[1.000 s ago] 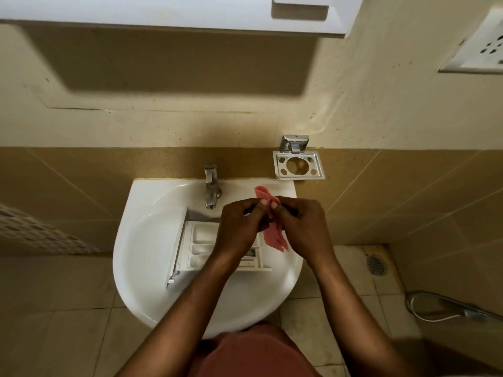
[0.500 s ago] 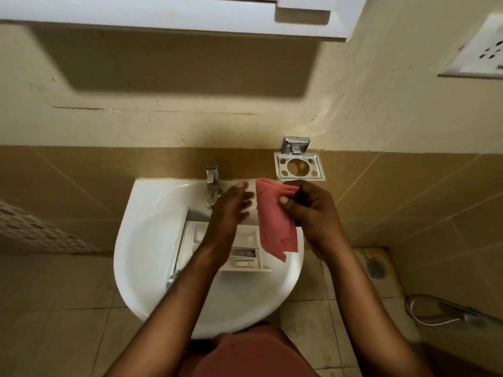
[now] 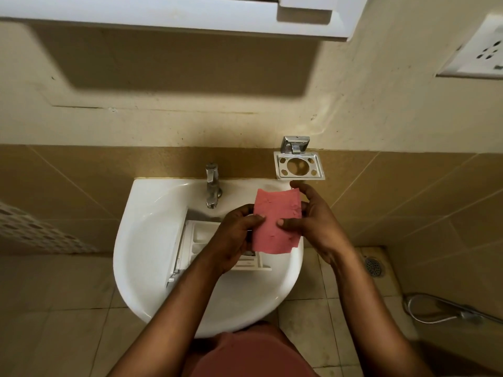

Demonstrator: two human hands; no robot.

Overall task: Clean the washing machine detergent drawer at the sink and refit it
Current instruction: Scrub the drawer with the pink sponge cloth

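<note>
In the head view, a white sink point(image 3: 152, 227) is being looked down on from above, with a chrome tap point(image 3: 212, 186) being seen at its back edge and a chrome holder point(image 3: 299, 165) being carried by the tiled wall just to the right of it. A white cabinet point(image 3: 163, 14) is being shown overhead, a socket plate point(image 3: 479, 50) at the upper right, a floor drain point(image 3: 373, 266) and a spray hose point(image 3: 468, 312) on the tiles at the right, and a perforated white panel point(image 3: 40, 232) at the far left.

The detergent drawer point(image 3: 197, 240) is being left lying in the sink bowl, below and in front of the tap, with its compartments facing up. Its right part is being hidden by the left hand point(image 3: 234, 238) and forearm, which are crossing over it, so only the left compartments and the lower right edge are being shown.

A pink cloth point(image 3: 272, 208) is being held spread out flat above the right side of the bowl. Its left edge is being pinched by the left hand, thumb on top, and its right edge is being gripped by the right hand point(image 3: 318, 229), thumb pressed on the face and fingers curled behind. The cloth is being kept above and to the right of the drawer; whether the two are touching cannot be told. The drawer itself is being held by neither hand.
</note>
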